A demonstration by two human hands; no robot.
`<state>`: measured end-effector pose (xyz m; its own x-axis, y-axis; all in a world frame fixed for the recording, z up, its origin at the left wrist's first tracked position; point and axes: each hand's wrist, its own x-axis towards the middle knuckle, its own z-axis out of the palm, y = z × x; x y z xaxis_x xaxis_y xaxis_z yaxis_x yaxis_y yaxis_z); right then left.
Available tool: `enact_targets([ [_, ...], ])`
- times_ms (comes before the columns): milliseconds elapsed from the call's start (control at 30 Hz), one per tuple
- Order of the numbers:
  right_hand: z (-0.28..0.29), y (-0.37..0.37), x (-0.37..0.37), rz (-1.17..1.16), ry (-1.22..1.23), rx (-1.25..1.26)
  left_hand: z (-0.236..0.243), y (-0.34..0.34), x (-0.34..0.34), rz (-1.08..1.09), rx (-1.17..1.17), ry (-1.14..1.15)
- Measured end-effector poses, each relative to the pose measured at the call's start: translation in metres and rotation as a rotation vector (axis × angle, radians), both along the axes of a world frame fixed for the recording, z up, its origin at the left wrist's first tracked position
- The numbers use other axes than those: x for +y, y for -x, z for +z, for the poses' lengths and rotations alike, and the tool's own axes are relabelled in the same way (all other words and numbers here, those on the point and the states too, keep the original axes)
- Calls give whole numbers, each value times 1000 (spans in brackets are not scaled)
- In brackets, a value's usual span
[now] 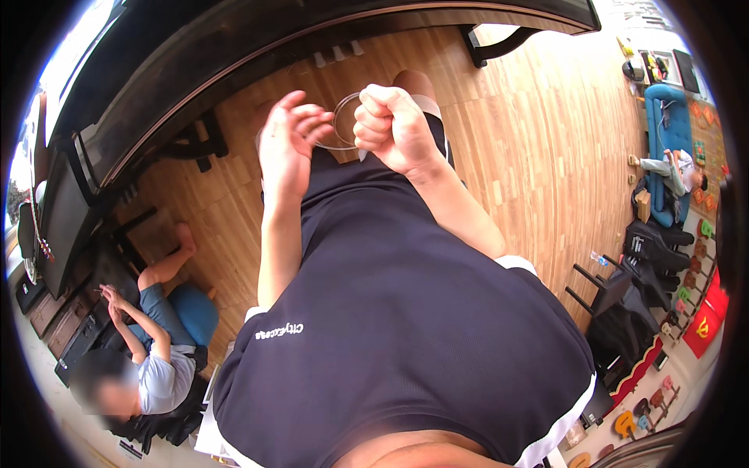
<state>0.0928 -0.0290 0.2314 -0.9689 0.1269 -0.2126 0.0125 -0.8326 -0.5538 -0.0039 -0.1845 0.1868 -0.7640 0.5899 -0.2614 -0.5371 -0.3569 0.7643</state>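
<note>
My right hand (pixel 396 129) is closed in a fist above my lap, gripping a loop of thin, pale string or wire coiled into a ring. The coil (pixel 336 118) shows between my two hands, and part of it is hidden behind the fist. My left hand (pixel 287 148) is raised beside it, fingers spread and slightly blurred, its fingertips close to the coil's left side. Whether those fingertips touch the coil I cannot tell. Under both hands are my dark shorts (pixel 343 171).
A black piano (pixel 257 47) with pedals stands in front of me. To the left a person (pixel 164 382) sits on a blue stool (pixel 195 312). At the right are black chairs (pixel 605 300), a blue sofa (pixel 662 117) with another person, and small guitars along the wall.
</note>
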Motion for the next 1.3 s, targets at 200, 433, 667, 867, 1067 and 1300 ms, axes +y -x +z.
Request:
enact_targets([
  [200, -3, -4, 3, 118, -35, -43, 11, 55, -20, 299, 71, -169],
  [433, -9, -2, -2, 191, 0, -12, 22, 69, -32, 557, 125, -27],
  [667, -3, 0, 0, 176, -15, 51, 8, 54, -25, 338, 415, 301],
  [867, 0, 6, -4, 205, 26, 81, 8, 21, 3, 173, 643, 481],
  [1067, -1, 6, -12, 211, 51, 57, 9, 6, 28, 189, 715, 531],
  [1300, -7, 9, -6, 152, 68, 16, 25, -7, 22, -16, 655, 369],
])
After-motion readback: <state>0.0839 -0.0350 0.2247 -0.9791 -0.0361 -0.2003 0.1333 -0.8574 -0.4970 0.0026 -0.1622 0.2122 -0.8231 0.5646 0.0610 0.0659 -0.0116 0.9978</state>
